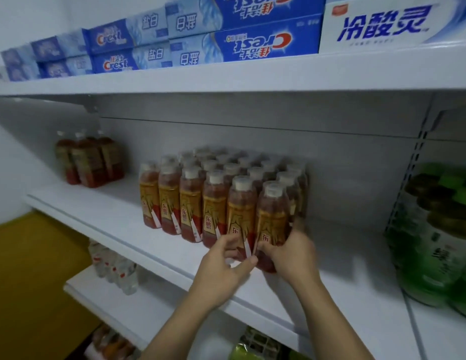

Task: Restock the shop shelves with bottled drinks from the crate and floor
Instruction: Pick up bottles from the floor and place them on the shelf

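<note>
Head view looks down at a white metal shelving unit (330, 157) with several tiers. Its top shelf (226, 76) carries stacked blue toothpaste boxes (242, 45), some turned upside down, and beside them on the right a white toothpaste box with blue lettering (382, 24). To the lower left lies a yellow floor (31, 268).

On the middle shelf (102, 219) stands a tight block of amber drink bottles with orange labels and white caps (216, 198), upright in rows that run from the front edge back to the rear panel. Large green plastic bottles (434, 237) stand at the right on the neighbouring bay, well apart from the block. At the back left of the middle shelf three dark reddish bottles (89, 159) stand together, blurred. Clear water bottles with red marks (115, 266) sit on the lower shelf (148, 307).

Both hands reach to the near right corner of the block. The right hand (291, 255) wraps its fingers round the base of the front corner bottle (271, 219), which stands upright near the shelf's front edge. The left hand (224, 271) pinches the foot of the neighbouring front-row bottle (241, 211) between thumb and fingers. Both hands are slightly blurred.
</note>
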Available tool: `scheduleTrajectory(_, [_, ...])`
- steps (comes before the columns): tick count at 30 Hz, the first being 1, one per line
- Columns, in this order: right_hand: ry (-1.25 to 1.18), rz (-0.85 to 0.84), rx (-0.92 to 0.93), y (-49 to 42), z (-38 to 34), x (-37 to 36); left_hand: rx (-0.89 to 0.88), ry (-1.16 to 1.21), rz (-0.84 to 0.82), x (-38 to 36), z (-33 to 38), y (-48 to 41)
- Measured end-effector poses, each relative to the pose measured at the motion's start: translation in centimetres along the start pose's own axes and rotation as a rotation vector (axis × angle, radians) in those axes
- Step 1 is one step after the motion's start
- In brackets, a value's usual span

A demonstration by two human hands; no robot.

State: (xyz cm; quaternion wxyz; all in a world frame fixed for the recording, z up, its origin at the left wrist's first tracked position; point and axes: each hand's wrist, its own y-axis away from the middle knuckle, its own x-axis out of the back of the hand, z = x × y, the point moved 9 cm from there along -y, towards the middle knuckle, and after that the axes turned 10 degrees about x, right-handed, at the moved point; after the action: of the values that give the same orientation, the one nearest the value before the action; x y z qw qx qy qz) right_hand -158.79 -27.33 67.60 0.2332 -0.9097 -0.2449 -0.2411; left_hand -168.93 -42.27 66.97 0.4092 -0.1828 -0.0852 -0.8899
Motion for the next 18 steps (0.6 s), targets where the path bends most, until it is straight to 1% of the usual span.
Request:
scheduleTrajectory(2, [-0.014,-0.023,-0.013,0.2,0.3,-0.1,0.009,0.009,0.023,0.2,-0.2,0.0])
scheduleTrajectory(4, [-0.032,-0.011,-0.007,0.7,0.1,0.3,0.009,0.021,0.044,0.7,-0.2,0.3])
scheduleTrajectory(6, [-0.063,0.109,0.025,2.3,-0.9,1.9,0.012,0.037,0.075,1.5,-0.6,1.0])
scheduleTrajectory(8, [-0.184,0.267,0.134,5.2,-2.8,3.2,0.039,0.057,0.128,3.0,-2.2,2.0])
scheduleTrajectory(9, [-0.263,0.314,0.224,7.0,-4.1,3.3,0.055,0.056,0.158,3.9,-3.2,2.6])
scheduleTrajectory(10, [-0.321,0.317,0.318,8.6,-5.3,2.8,0.068,0.047,0.187,4.8,-4.2,3.2])
scheduleTrajectory(11, [-0.361,0.278,0.389,10.0,-6.2,1.6,0.079,0.029,0.216,5.8,-5.3,3.8])
scheduleTrajectory(12, [-0.402,0.209,0.419,11.0,-6.6,-0.2,0.087,0.008,0.243,6.7,-6.2,4.5])
scheduleTrajectory(15, [-0.519,-0.066,0.375,13.1,-7.6,-6.4,0.132,-0.01,0.314,9.8,-9.0,6.7])
scheduleTrajectory(18, [-0.489,-0.324,0.33,14.8,-8.1,-12.8,0.195,0.016,0.334,12.6,-12.6,9.0])
